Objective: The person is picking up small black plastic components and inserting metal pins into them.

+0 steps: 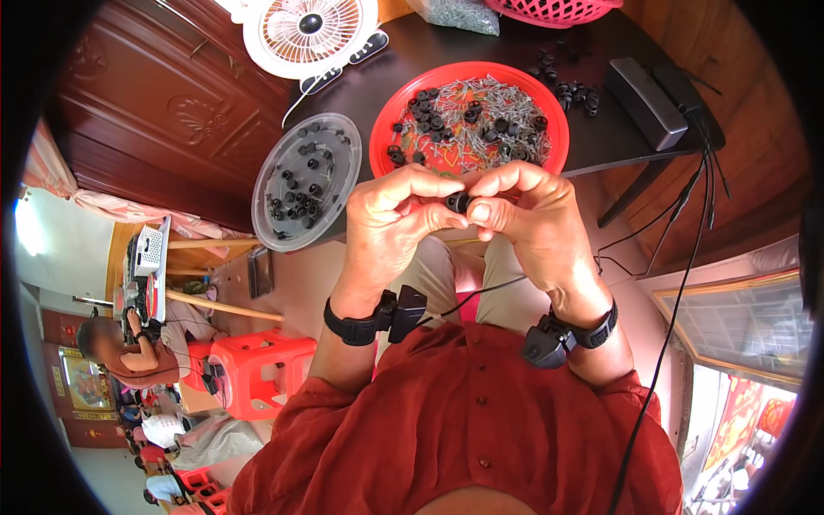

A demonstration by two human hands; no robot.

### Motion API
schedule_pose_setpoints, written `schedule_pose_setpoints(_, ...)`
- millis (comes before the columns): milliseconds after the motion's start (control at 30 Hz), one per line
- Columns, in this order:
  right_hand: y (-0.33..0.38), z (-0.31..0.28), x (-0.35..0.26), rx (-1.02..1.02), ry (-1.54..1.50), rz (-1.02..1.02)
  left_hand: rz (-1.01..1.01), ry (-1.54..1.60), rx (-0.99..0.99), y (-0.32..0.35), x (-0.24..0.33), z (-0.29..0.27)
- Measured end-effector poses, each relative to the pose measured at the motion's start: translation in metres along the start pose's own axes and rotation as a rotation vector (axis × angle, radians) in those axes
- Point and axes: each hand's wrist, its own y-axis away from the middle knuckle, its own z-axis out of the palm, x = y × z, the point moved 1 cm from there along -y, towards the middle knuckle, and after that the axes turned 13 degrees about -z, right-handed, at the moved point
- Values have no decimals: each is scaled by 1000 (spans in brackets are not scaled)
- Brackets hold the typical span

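Just in front of the red tray's near edge, my left hand (396,204) and my right hand (530,204) meet. Between their thumbs and fingers they pinch a small black round plastic part (457,202). My fingertips hide some of it, so its exact kind does not show. The round red tray (378,116) holds many thin silver metal pins or screws (493,99) and scattered black round parts (427,116). To the left, a round clear plastic tray (266,184) has more small black parts (296,204) lying in it.
On the dark table (592,129) stand a white fan (313,24), a bag of metal pieces (459,15), a pink basket (554,7) and a dark rectangular box (645,103). Cables (708,172) hang at right. Left are red stools (257,365) and a seated person (142,352).
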Motion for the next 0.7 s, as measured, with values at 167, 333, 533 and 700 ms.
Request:
schedule_pose_setpoints(167,-3,-4,-1,-33,-78,105,105,-27,35,-2,-5,4)
schedule_pose_setpoints(333,-2,-6,1,-53,-262,181,199,-120,50,-4,-5,1)
schedule_pose_setpoints(533,0,-6,11,-38,-478,264,194,-147,13,-4,-6,-1)
schedule_pose_setpoints(700,2,2,23,7,-535,225,246,-11,26,-3,-14,0)
